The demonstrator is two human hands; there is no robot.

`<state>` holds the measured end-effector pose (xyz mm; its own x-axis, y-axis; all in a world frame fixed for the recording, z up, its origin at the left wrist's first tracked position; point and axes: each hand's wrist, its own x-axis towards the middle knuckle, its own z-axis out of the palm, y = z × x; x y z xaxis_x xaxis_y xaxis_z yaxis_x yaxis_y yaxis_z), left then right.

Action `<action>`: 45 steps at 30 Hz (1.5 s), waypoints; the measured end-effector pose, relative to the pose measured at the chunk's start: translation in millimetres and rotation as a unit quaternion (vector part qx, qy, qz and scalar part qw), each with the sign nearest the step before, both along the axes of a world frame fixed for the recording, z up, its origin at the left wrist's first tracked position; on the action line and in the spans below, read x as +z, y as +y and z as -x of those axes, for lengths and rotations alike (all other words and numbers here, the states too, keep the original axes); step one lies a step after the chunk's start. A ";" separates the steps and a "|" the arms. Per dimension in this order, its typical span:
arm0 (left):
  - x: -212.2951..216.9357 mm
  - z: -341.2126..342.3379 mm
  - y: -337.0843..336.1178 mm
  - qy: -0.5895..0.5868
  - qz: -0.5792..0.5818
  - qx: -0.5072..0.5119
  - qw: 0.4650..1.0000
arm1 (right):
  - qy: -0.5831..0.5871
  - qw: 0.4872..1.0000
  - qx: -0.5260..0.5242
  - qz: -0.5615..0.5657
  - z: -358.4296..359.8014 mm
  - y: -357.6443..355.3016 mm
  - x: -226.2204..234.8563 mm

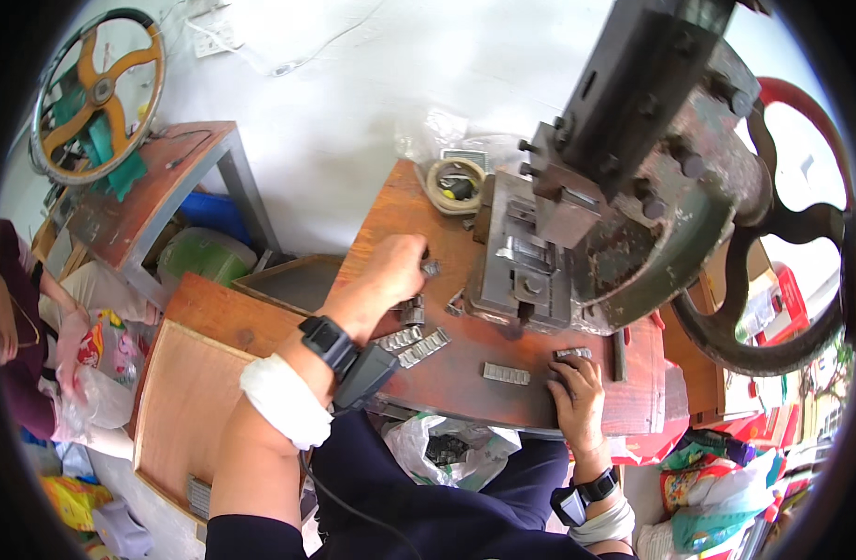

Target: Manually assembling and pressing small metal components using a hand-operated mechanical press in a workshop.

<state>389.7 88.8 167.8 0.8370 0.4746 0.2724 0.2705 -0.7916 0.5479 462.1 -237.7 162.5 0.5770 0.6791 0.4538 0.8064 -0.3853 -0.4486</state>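
Observation:
My left hand [390, 271] is closed over the wooden bench, with a small metal piece [431, 269] showing at its fingertips. Just below it stands another small metal part [414, 310], and two ridged metal strips [423, 347] lie side by side. My right hand [578, 397] rests near the bench's front edge, its curled fingers gripping a short ridged metal strip [572, 354]. To its left lies a separate ridged strip [506, 373]. Between and beyond my hands sits the die bed [530, 266] of a hand press [633, 112]; a small metal bit [456, 303] lies beside it.
A roll of tape [437, 191] sits behind the die. The press's large handwheel [773, 224] stands at right. A plastic bag [446, 453] with dark pieces hangs at my lap. Leftward are a wooden tray [190, 401], a second wheel [101, 91] and a seated person [27, 345].

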 end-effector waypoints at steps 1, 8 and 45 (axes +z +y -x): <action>-0.4 3.6 5.6 -0.002 0.013 0.015 1.000 | 0.015 1.000 -0.007 -0.009 -2.9 -2.6 -0.2; 28.1 53.1 -16.8 -0.109 0.378 -0.012 0.919 | -0.001 0.999 0.044 -0.029 3.6 7.5 2.1; -11.4 93.3 -77.7 -0.032 -0.210 -0.022 0.977 | -0.081 0.980 0.096 0.155 39.2 88.4 0.8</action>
